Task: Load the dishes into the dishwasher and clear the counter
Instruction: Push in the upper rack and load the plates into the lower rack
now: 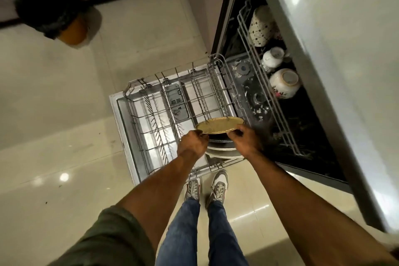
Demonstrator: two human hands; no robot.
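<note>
Both hands hold one tan plate over the near right corner of the lower rack: the left hand pinches its left rim, the right hand curls round its right rim. The plate is tilted, its face turned toward the camera, its long axis running left to right. Under it stand two more plates, one dark and one white. The upper rack, to the right, carries three cups.
</note>
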